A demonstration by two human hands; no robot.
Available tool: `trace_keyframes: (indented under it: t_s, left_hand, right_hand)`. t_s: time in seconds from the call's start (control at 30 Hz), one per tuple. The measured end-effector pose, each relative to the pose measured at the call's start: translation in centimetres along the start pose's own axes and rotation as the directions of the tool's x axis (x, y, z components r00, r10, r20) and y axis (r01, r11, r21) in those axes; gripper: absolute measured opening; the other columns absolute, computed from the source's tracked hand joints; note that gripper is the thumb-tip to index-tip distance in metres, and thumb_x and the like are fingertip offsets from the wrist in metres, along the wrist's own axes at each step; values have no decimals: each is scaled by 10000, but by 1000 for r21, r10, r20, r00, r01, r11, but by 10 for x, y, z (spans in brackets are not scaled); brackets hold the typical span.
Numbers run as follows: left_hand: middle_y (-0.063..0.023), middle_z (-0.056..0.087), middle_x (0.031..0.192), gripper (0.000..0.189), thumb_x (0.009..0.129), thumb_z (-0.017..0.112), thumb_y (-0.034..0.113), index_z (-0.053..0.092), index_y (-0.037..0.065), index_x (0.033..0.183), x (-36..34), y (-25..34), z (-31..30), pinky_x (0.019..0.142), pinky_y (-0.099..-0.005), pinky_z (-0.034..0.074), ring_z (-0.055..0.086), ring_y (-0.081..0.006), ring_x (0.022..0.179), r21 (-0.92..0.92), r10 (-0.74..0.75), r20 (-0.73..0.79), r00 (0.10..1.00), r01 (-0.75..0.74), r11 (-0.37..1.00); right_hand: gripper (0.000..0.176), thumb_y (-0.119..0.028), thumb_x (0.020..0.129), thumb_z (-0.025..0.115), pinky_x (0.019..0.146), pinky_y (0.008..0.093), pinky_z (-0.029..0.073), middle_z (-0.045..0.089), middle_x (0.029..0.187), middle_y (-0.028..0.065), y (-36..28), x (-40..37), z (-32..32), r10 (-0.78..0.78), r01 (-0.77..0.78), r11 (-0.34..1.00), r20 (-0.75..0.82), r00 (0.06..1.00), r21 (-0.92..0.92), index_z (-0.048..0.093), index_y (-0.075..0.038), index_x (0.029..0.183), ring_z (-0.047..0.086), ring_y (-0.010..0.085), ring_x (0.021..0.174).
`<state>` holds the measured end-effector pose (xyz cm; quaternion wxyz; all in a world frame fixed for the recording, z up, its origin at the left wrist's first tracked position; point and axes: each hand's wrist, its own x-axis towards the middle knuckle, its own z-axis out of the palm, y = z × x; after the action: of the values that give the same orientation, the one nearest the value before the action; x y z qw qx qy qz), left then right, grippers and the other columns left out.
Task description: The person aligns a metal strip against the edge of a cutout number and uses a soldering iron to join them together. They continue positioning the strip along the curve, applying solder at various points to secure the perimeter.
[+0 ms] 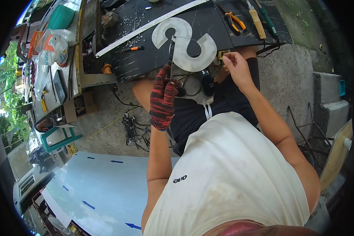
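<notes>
My left hand (163, 101), in a red-and-black knit glove, is closed around a thin dark flat strip (171, 53) that points up. The strip's tip overlaps a grey-white S-shaped piece (205, 54) lying flat on the black marble-patterned tabletop (141, 65). Bare and raised at the table's near edge, my right hand (238, 70) has thumb and fingertips pinched together. Whatever may be between them is too small to make out. Just beside those fingertips is a small yellow object (221, 54), partly hidden.
Orange-handled pliers (236, 23), a wooden-handled soldering iron (257, 24) and a green-handled tool (266, 17) lie at right. A long white strip (145, 28), small grey bits (134, 24) and an orange-and-black tool (133, 49) lie at left. Cables (134, 129) and a green stool (59, 137) are below.
</notes>
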<state>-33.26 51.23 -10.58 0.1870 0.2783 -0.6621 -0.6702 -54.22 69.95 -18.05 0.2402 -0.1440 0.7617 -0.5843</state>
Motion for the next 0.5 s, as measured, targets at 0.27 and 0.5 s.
trace_keyframes:
  t_s: [0.27,0.5]
  left_hand:
    - [-39,713,956,530,1065,579,291,464,113,1551,10,16,-30,493,-184,353,440,2,557,83,13,-96,995,-5,997]
    - [-59,703,958,614,1056,595,394,426,99,1567,8,72,-58,455,-197,340,444,-25,518,44,153,-152,976,-148,988]
  right_hand:
    - [360,-289,1042,657,830,268,573,719,1064,82,14,7,32,267,-366,885,330,906,288,593,-3,1251,690,121,907]
    - [194,-195,1045,640,769,267,568,748,986,75,22,5,45,249,-364,880,357,900,305,640,-10,1104,709,126,834]
